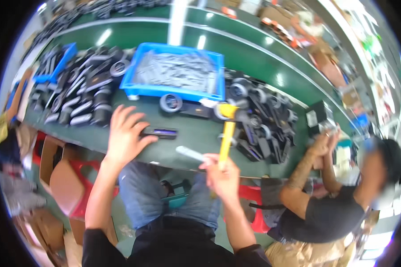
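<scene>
My left hand (125,135) is over the green bench with its fingers spread. The left end of a small black part with a purplish strip (165,133) lies between its thumb and fingers; I cannot tell whether they touch it. My right hand (223,177) is closed round the handle of a yellow hammer (227,133), whose head points away from me. A pale, flat strip (190,153) sticks out to the left from the same hand's thumb and fingertips. Beyond the black part, a dark piece with a round ring end (170,103) lies on the bench.
A blue tray (128,80) of grey strips stands at the back. Black parts are heaped at left (82,89) and right (265,120). A co-worker (332,209) sits at right, hands raised by a dark box (320,116). Cardboard boxes (67,187) stand at lower left.
</scene>
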Available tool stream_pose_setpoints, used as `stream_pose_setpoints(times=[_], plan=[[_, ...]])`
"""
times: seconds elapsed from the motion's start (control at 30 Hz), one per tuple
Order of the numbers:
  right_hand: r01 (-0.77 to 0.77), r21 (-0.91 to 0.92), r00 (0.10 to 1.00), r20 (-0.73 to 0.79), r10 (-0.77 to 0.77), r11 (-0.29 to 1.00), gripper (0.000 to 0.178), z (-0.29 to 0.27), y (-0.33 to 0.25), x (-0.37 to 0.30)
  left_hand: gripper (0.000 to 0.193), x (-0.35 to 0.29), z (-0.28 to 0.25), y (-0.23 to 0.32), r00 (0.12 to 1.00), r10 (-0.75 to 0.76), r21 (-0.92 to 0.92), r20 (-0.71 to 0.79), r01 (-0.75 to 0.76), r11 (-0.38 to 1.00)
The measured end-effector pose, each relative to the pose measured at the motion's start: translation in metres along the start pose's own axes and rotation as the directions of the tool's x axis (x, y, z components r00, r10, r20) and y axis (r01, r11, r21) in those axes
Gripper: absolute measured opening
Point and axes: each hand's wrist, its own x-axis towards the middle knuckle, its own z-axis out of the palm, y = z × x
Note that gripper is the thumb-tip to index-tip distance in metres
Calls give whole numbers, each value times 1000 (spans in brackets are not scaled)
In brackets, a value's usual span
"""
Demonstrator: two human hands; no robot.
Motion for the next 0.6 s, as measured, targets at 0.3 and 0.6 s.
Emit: stream_pose_setpoints(times=[0.3, 0.6], plan=[[59, -153, 998, 21, -56, 986, 19, 31, -11, 34, 52, -6, 29, 19, 998, -57, -412, -2, 51, 910], [30, -249, 992, 128, 2, 968, 20, 32, 1, 55, 77, -11, 34, 20, 986, -159, -463, 41, 160, 872]])
